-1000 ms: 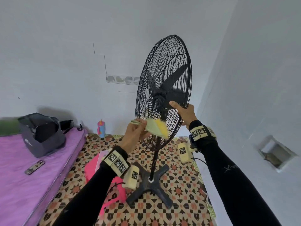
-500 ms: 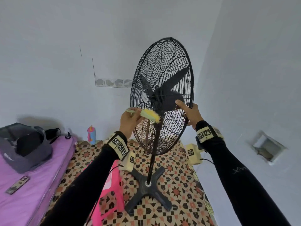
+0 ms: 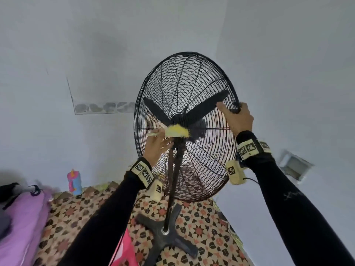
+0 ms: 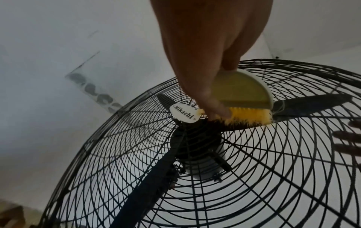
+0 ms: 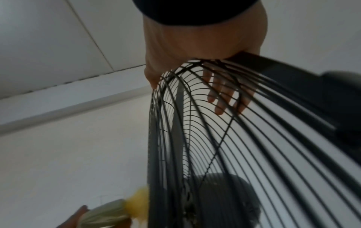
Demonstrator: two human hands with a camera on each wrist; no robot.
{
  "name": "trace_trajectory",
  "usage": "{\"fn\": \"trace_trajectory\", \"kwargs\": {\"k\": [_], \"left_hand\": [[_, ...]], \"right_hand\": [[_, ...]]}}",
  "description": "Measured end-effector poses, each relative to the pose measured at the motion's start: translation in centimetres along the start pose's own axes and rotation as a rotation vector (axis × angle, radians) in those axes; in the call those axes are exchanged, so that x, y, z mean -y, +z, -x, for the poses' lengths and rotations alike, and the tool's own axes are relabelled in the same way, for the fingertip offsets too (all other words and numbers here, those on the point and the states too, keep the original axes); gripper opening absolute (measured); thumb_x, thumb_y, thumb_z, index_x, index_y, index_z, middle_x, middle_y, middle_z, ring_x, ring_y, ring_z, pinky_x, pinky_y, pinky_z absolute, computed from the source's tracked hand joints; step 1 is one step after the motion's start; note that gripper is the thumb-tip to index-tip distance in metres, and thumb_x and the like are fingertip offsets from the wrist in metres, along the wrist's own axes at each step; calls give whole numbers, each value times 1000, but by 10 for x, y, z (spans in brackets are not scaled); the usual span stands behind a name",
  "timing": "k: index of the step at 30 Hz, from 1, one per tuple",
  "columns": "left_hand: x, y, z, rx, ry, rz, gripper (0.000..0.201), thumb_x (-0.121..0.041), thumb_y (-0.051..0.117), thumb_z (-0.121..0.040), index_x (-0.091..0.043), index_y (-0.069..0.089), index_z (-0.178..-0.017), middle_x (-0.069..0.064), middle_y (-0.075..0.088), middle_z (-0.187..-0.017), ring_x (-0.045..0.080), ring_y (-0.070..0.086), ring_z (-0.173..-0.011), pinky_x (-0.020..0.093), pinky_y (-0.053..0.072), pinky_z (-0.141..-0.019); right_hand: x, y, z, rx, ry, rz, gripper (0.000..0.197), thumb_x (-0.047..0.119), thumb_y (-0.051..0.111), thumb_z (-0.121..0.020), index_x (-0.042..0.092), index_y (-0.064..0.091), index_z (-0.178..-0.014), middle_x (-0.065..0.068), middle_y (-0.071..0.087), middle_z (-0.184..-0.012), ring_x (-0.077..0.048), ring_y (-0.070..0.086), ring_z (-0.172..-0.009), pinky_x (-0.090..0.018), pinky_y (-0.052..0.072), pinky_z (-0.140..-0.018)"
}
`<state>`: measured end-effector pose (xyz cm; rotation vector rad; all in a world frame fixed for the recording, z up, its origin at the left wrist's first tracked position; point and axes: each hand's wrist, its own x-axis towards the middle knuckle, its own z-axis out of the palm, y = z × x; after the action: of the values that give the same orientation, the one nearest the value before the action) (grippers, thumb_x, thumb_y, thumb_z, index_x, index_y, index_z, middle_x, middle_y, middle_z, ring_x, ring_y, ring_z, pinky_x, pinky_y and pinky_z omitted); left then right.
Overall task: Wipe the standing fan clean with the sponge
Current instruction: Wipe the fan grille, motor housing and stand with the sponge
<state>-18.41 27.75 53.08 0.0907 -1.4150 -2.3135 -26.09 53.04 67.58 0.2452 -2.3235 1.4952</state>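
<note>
- Since the earlier head frames, the left hand (image 3: 156, 144) has been carrying the pale-backed yellow-bristled cleaning pad, the task's sponge (image 3: 176, 131), up from the lower grille to the hub, while the right hand (image 3: 237, 119) has been climbing the rim of the tall black wire-caged standing fan (image 3: 184, 127), and the head camera has been closing in.
- Head view: the left hand is gripping the sponge and pressing its yellow side against the front grille just beside the centre. The right hand is wrapping round the cage's right edge, thumb lying on the front wires, steadying the fan. The cross-shaped foot is standing on a patterned floor mat (image 3: 201, 227), with a purple mattress (image 3: 21, 223) at the left and a pink-and-blue bottle (image 3: 74, 182) by the wall.
- Left wrist view: the fingers (image 4: 216, 108) are pinching the sponge (image 4: 248, 108) so that its bristles are touching the wires next to the white oval brand badge (image 4: 184, 114); the fan's dark blades are showing behind the grille.
- Right wrist view: the right hand (image 5: 195, 43) is clasping the fan (image 5: 224, 138) at the rim, its fingers (image 5: 228, 95) curling over to the far side of the wires. The sponge (image 5: 125, 208) is showing blurred at the bottom left.
- Progress, as a judgement: the wiping looks to be under way on the front grille around the hub. No cleaned patch is distinguishable, so how much is finished is unclear; the upper grille, rim, pole and foot probably remain.
</note>
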Motion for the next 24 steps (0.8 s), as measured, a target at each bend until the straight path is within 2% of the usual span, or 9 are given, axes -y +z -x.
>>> {"fn": "trace_trajectory", "kwargs": {"k": [3,5,7,9,11,14,19,21,24], "left_hand": [[2,-7,-6,4,48,62,22,-26,50,-109,-7,51,-120,14,66,-128,28,73,-110,34,62,-88],[-6,-6,-13,-33,68,132,16,-21,48,-110,-7,50,-118,15,65,-130,27,72,-112,30,62,-87],[-18,-4,-20,-87,82,231,6,-17,49,-109,-12,52,-111,12,64,-127,26,72,-109,31,63,-84],[-19,-2,-21,-120,107,240,5,-18,49,-109,-15,52,-108,10,65,-126,29,71,-111,32,64,-82],[1,-1,-12,-109,118,183,12,-21,48,-109,-10,52,-114,12,66,-129,33,69,-117,38,63,-87],[33,-5,1,-99,121,217,29,-20,49,-109,-3,46,-132,16,61,-138,29,69,-119,46,59,-95],[12,-15,-20,-49,95,107,17,-13,59,-103,-5,54,-117,23,61,-135,37,65,-123,30,63,-85],[9,-20,-24,10,88,43,21,-17,60,-104,-3,55,-118,24,63,-131,39,68,-116,31,63,-83],[7,-22,-20,63,78,-50,22,-26,54,-108,-5,54,-117,21,68,-119,32,75,-96,37,65,-81]], "right_hand": [[-9,3,0,-38,-7,26,93,85,68,-67,22,53,-133,2,66,-116,-20,64,-107,-36,51,-101],[-12,5,1,-77,11,37,99,95,63,-58,26,55,-129,5,69,-112,-22,66,-106,-42,51,-102],[-15,7,1,-103,4,61,89,98,59,-56,32,58,-116,7,70,-105,-26,67,-106,-46,50,-102],[-14,8,4,-98,-15,78,70,95,59,-63,37,57,-101,9,70,-98,-24,68,-101,-43,51,-100],[-15,7,5,-99,-23,73,68,91,60,-68,33,58,-104,11,68,-94,-21,68,-98,-38,51,-96],[-17,6,5,-139,-13,72,84,97,56,-63,30,61,-114,8,70,-98,-24,67,-102,-44,52,-99],[-17,6,5,-137,-19,95,84,99,53,-62,30,62,-110,6,71,-95,-24,67,-100,-45,54,-96],[-16,7,5,-143,-22,86,85,99,54,-62,29,63,-110,6,72,-95,-23,68,-99,-45,54,-96],[-15,6,7,-152,-9,89,84,100,53,-61,30,63,-107,6,71,-93,-23,67,-98,-46,54,-95]]}}
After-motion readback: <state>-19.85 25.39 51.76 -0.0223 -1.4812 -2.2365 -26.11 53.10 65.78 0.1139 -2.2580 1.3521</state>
